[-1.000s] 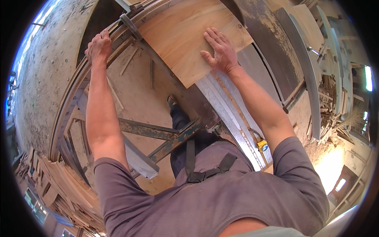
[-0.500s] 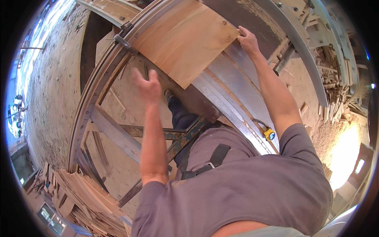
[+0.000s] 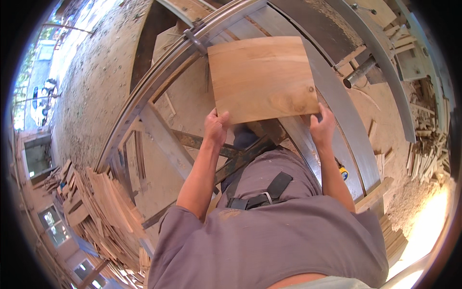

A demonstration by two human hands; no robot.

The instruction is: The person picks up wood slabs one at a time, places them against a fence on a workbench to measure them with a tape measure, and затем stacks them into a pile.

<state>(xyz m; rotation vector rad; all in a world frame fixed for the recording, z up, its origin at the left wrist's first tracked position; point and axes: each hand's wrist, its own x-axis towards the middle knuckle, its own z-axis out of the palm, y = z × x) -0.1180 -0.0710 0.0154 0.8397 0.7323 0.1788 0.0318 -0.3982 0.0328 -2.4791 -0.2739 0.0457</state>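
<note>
A light brown wooden board (image 3: 262, 79) with a dark knot near one corner is held up in front of me over a metal machine table (image 3: 339, 111). Its near left corner is gripped by my left hand (image 3: 216, 127), thumb on top. My right hand (image 3: 322, 126) holds the near right corner, with some fingers hidden behind the edge. A curved-looking metal rail (image 3: 139, 91) runs along the left, with a dark clamp-like stop (image 3: 195, 41) on it beside the board's far left corner.
By my right forearm a yellow tape measure (image 3: 343, 172) lies on the table. Stacked wood strips (image 3: 103, 207) fill the lower left, and more offcuts (image 3: 423, 154) lie at the right. A metal pipe (image 3: 360, 72) sticks out beyond the table. Steel frame bars (image 3: 202, 144) cross beneath the board.
The board has come off the table surface toward me and turned more square to my body. My left hand, free before, has taken its left corner; my right hand has drawn nearer.
</note>
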